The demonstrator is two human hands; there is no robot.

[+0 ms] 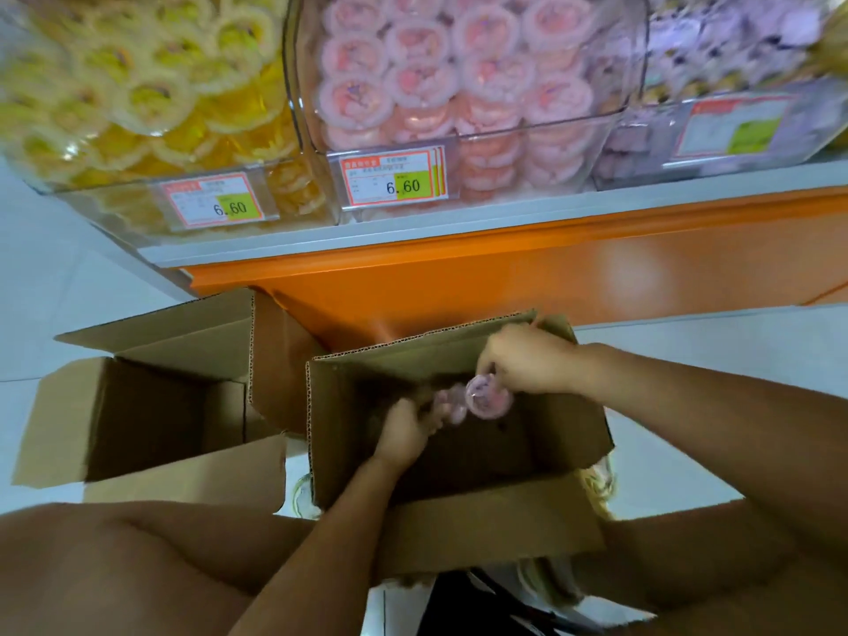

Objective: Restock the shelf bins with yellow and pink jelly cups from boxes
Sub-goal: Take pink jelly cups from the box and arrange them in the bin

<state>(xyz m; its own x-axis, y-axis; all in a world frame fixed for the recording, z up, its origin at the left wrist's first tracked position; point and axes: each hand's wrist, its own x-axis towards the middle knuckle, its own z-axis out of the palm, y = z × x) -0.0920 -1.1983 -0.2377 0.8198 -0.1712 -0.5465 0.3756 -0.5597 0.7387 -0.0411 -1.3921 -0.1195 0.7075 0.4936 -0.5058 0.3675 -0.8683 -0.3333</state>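
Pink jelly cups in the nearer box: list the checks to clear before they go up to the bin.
1. Right hand grips a pink jelly cup: ok.
2. Left hand holds other pink cups: ok, though blurred.
3. Box flaps folded out of the way: ok.
4. Room in the pink bin: cannot tell; cups pile near its rim.
5. Cups remaining in the box: cannot tell, interior dark.

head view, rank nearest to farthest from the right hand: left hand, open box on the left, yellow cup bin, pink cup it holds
1. pink jelly cup, gripped by the right hand itself.
2. left hand, just lower left of it.
3. open cardboard box, on the floor further left.
4. yellow jelly cup bin, on the shelf, far upper left.
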